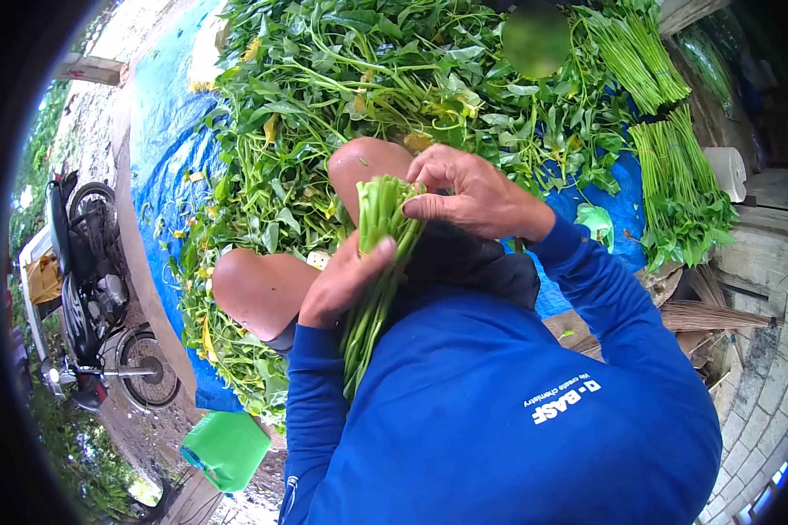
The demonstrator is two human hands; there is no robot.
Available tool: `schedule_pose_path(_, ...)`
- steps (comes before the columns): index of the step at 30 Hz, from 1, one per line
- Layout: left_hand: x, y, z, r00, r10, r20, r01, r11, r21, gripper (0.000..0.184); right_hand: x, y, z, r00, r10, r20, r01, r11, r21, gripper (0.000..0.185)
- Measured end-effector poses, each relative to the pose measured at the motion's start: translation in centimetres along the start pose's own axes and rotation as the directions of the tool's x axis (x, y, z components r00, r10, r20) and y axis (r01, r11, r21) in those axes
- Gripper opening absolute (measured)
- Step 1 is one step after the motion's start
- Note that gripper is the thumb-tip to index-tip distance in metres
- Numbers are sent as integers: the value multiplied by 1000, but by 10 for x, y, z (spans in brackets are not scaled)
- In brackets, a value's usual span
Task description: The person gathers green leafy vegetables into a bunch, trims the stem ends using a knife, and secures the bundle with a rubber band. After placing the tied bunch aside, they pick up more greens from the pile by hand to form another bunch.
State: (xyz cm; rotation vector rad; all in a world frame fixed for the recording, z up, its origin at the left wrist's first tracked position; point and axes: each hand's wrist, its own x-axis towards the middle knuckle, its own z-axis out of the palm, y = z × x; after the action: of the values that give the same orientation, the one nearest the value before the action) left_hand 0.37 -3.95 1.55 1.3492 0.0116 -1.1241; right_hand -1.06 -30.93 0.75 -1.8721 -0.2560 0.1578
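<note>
My left hand [346, 276] is wrapped round a bunch of water spinach [378, 214], its cut pale-green stem ends pointing up and away from me. The long stems trail down along my forearm towards my lap. At the right side of the cut ends, my right hand [473, 192] is closed, thumb and fingertips pinched at the stem ends. Its fingers partly hide what they pinch. Beyond my bare knees spreads a large loose heap of water spinach [324, 96], with some yellow leaves among the green.
Tied bundles of water spinach [674, 166] lie at the right on a blue tarp [162, 149]. A stick broom [709, 315] is near my right elbow. A green plastic container [228, 451] stands at lower left, and a motorcycle [96, 289] is parked beyond the tarp.
</note>
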Motion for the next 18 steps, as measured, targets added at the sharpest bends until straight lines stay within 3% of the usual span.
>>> schedule_pose_path(2, 0, 4, 5, 989, 126, 74, -139, 969, 204, 65, -5, 14, 8, 983, 177, -51, -171, 980, 103, 28)
schedule_pose_path(3, -1, 10, 5, 995, 70, 68, -83, 973, 214, 67, -10, 4, 14, 958, 232, -167, -186, 950, 250, 39)
schedule_pose_path(6, -22, 17, -16, 1000, -20, 15, 20, 999, -26, 63, -29, 15, 17, 936, 347, -57, -228, 723, 652, 67)
schedule_pose_path(8, -31, 18, -15, 990, 117, 84, -100, 978, -182, 62, -26, -3, 35, 940, 275, 200, -340, 764, 549, 73)
schedule_pose_path(9, -31, 21, -12, 976, 147, 160, -111, 970, -215, 63, -12, -18, 46, 966, 112, 234, -236, 755, 612, 73)
schedule_pose_path(11, -23, 5, -11, 937, 218, 274, -126, 940, -316, 62, 15, -47, 64, 976, -32, 217, -124, 736, 666, 72)
schedule_pose_path(12, -21, -7, -32, 890, 256, 378, -81, 904, -420, 58, 30, -58, 73, 982, -31, 187, -103, 741, 664, 71)
schedule_pose_path(13, -27, 2, -38, 906, 290, 308, -169, 916, -364, 60, 41, -61, 91, 991, -30, 131, -78, 668, 740, 65)
schedule_pose_path(16, -60, 3, -50, 955, 297, -15, -287, 909, -303, 73, 57, -81, 103, 991, -132, 36, 65, 686, 725, 37)
schedule_pose_path(17, -69, 6, -53, 946, 303, -110, -320, 927, -194, 79, 61, -85, 114, 990, -82, 115, -55, 528, 847, 31)
schedule_pose_path(18, -80, 11, -55, 930, 307, -204, -328, 941, -79, 86, 66, -90, 120, 987, -97, 125, -61, 496, 866, 30)
